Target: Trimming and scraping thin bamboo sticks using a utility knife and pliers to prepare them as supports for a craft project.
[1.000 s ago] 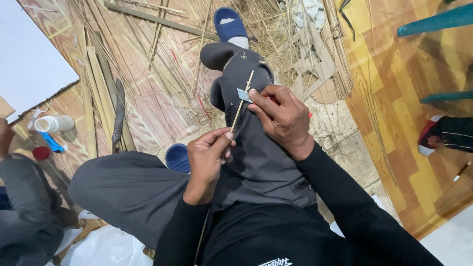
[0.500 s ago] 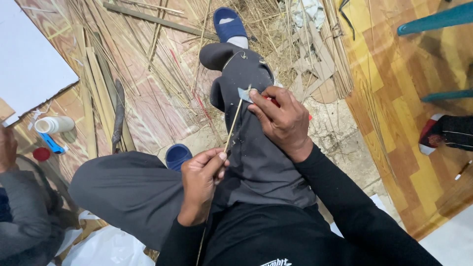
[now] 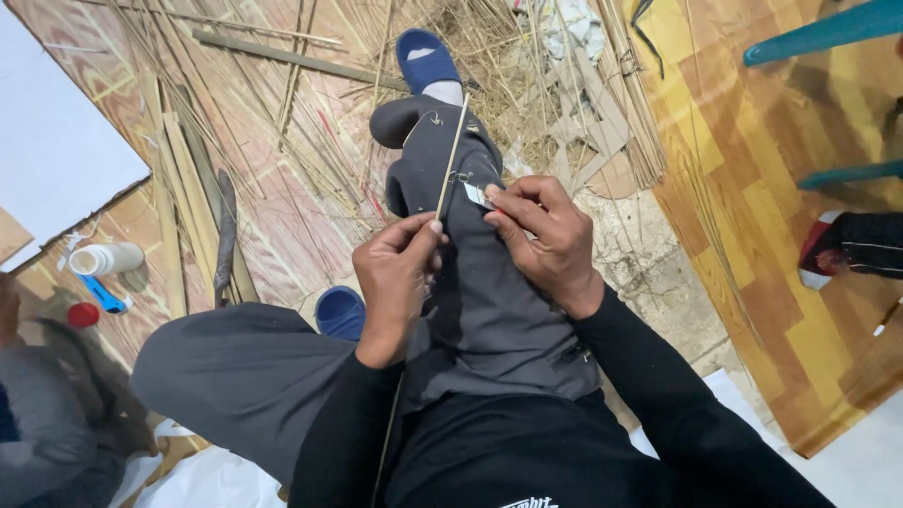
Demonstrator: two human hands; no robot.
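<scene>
Stick (image 3: 451, 160) pinched in left hand (image 3: 395, 273) | blade (image 3: 477, 196) in right hand (image 3: 541, 235)

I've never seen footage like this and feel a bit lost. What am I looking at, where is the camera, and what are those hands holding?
The camera sits on a person's head and looks down, so you see their own arms in black sleeves and their legs in grey trousers, seated on the floor. The left hand pinches a thin pale stick that rises over the knee. The right hand holds a small flat blade against that stick. Around them the floor is strewn with straw-like strips and flat slats. Two blue slippers show, one on the outstretched foot. At the left edge lie a white bottle, a red cap and part of another person's sleeve.
</scene>
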